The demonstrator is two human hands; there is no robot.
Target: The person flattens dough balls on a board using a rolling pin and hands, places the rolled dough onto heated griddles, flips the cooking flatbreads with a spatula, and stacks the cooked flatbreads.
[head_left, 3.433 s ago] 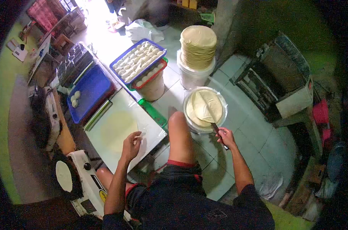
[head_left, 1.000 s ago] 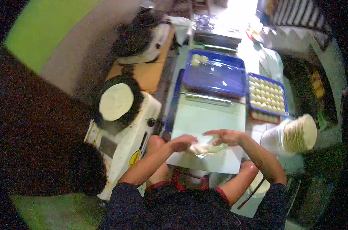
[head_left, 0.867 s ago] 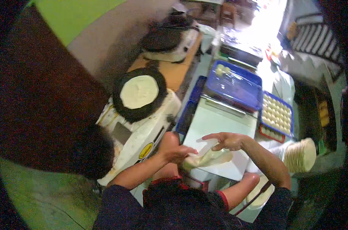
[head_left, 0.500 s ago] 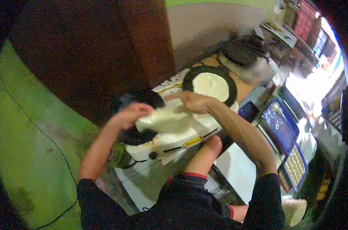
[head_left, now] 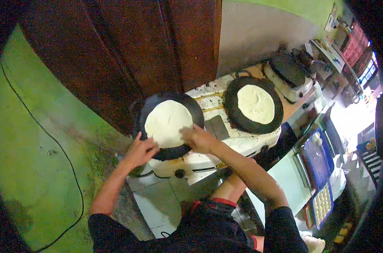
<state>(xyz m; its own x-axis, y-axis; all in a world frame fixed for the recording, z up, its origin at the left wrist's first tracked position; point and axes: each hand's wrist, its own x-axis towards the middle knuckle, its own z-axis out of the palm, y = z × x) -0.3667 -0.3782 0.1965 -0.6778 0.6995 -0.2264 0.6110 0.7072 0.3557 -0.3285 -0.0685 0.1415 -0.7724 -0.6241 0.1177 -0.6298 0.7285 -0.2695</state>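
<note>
A thin, pale round flatbread (head_left: pixel 168 120) lies flat in the left black pan (head_left: pixel 195 110) on a white gas stove (head_left: pixel 166 168). My left hand (head_left: pixel 141 152) is at its near left edge, thumb apart from the fingers, which reach toward the rim of the bread. At its near right edge my right hand (head_left: pixel 198 139) has its fingers spread, slightly blurred by motion. Whether the fingertips still touch the bread, I cannot tell. A second flatbread (head_left: pixel 256 104) rests in the right black pan (head_left: pixel 275 122), out of reach of both hands' fingers.
Another stove with a dark pan (head_left: pixel 287 69) stands behind on the right. A blue-edged tray (head_left: pixel 323 206) of dough balls and a blue container (head_left: pixel 315 158) are at the right. A brown wooden door (head_left: pixel 128 46) rises behind the stove, and a cable (head_left: pixel 58 147) runs along the left.
The flatbread that hung between my hands now lies in the left pan. Both hands have lowered to its near edges, and the view has shifted.
</note>
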